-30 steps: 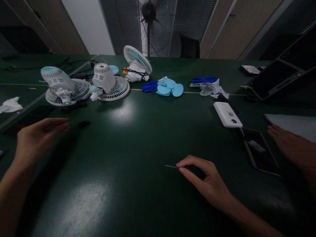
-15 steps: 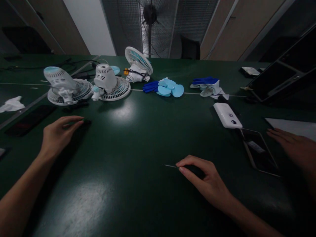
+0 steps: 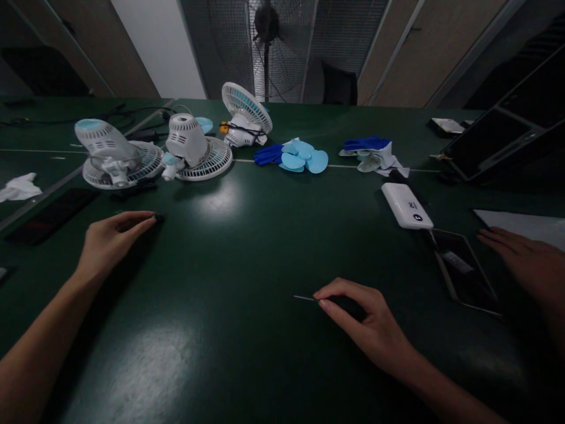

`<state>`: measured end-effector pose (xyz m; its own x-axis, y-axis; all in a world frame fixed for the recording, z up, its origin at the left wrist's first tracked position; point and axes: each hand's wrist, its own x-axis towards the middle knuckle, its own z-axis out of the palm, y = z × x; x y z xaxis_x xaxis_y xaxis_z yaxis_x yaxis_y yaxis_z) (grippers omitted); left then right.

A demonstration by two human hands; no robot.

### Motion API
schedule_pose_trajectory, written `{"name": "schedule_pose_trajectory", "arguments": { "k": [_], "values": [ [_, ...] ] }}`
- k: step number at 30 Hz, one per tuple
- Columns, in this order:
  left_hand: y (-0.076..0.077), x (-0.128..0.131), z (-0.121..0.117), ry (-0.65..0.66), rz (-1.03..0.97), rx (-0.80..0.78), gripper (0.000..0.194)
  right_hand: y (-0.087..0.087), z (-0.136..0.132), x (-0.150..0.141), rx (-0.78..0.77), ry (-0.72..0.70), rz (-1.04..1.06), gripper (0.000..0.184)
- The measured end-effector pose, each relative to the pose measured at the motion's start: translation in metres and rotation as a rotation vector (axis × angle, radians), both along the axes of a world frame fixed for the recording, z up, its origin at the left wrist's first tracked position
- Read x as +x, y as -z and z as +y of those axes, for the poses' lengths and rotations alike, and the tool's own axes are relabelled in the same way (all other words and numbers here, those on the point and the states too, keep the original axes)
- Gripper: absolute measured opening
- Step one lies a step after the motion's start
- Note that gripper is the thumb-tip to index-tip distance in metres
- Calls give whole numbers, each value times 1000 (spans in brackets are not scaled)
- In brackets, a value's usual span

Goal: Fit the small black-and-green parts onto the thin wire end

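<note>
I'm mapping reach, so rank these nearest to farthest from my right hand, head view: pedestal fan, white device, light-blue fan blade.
From the right hand:
1. White device: ahead and right
2. Light-blue fan blade: farther, left
3. Pedestal fan: beyond the table

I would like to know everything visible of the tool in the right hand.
The tool has a thin, metal-looking shaft and a dark handle, partly hidden by the right hand gripping it. It looks roughly level, shaft pointing left; whether it touches the green table, I cannot tell. I can make out no marking.
</note>
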<state>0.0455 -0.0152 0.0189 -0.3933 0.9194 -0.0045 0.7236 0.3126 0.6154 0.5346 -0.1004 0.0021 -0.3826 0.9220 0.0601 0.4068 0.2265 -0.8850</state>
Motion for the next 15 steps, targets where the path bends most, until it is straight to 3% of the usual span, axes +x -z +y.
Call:
{"name": "schedule_pose_trajectory", "arguments": {
  "k": [15],
  "values": [
    [10, -2, -3, 21, 17, 43, 59, 1, 0, -1, 0, -1, -17, 12]
  ]
}}
